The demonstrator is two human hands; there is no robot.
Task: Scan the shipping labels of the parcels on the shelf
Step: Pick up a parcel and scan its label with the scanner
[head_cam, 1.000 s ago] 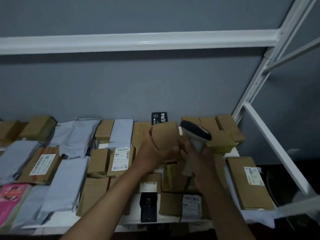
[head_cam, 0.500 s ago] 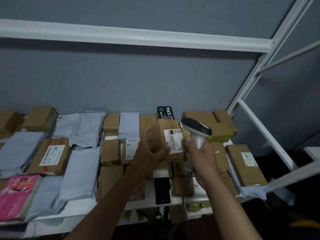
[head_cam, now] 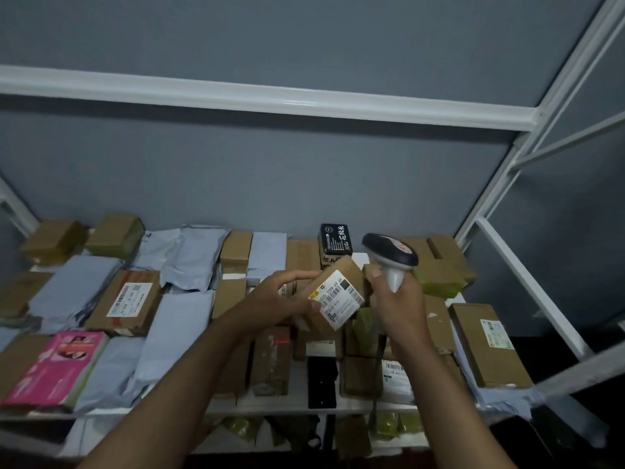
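1. The left hand point(head_cam: 270, 304) grips a small box point(head_cam: 333, 292), thumb on the near face and fingers over the top, holding it up above the shelf's point(head_cam: 297, 399) middle with its label point(head_cam: 340, 299) tilted toward the camera.
2. The right hand point(head_cam: 397, 299) is wrapped round the handle of a scanner point(head_cam: 390, 257), just right of the box; the scanner's head sits above and behind the label, not plainly aimed at it.
3. Progress, as a judgement: this box is in hand and its label is exposed, but no beam or light shows on it, so its scan cannot be confirmed. Which other parcels are done cannot be told.
4. What remains: brown boxes and grey mailers cover the shelf; several show no label and would need turning.
5. Edges: the right frame post point(head_cam: 507, 184) and a slanted bar point(head_cam: 527, 289) stand close to the right forearm's side; the upper rail point(head_cam: 270, 99) is well above the hands.
6. Room: open air above the parcels allows lifting; bare shelf for setting down shows only near the front edge.
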